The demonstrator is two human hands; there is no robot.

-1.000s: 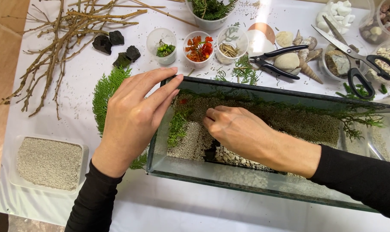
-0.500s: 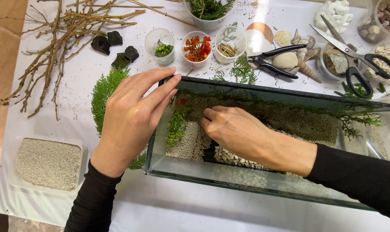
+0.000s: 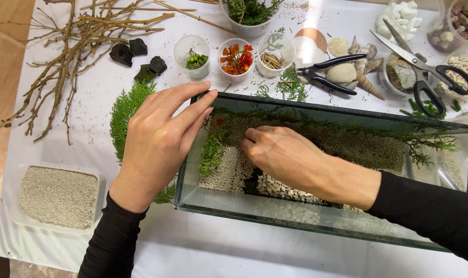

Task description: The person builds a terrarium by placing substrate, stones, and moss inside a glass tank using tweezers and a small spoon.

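glass tank [image 3: 316,219] open-topped, right end free, cups [image 3: 236,57] and scissors [image 3: 424,69] crowd behind

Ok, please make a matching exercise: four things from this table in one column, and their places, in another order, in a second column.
Things:
1. left hand
2. right hand
3. tray of sand
4. bare branches

Places:
A. far left corner of the table
B. inside the glass tank, on the sand
C. near left, beside the tank
D. on the tank's left rim

Pairs: 1-D, 2-B, 3-C, 4-A
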